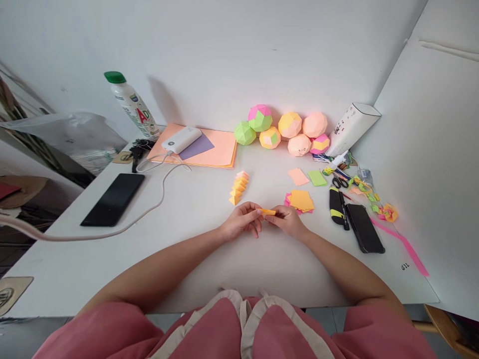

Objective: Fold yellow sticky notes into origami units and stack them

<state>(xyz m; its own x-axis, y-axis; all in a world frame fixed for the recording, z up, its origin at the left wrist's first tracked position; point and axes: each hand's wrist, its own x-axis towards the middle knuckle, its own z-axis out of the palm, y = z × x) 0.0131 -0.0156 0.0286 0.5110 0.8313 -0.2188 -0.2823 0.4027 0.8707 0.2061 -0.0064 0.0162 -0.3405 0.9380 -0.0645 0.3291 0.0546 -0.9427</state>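
Note:
Between my two hands, above the white table, is a small folded orange paper strip [268, 212]. My left hand [242, 220] pinches its left end between thumb and fingers. The right end is held in the fingertips of my right hand [288, 220]. Just beyond my left hand stands a row of folded orange and peach paper pieces [238, 188]. A pile of square orange and pink paper sheets [301, 200] lies beyond my right hand. Farther back are a few peach sheets [298, 177] and green sheets [317, 178].
Several faceted paper balls [290, 124] rest against the back wall. On the right lie scissors [340, 180], a cutter [336, 205] and a black phone [364, 228]. To the left are a dark tablet [113, 199], a cabled white power bank [181, 140] and a bottle [132, 105].

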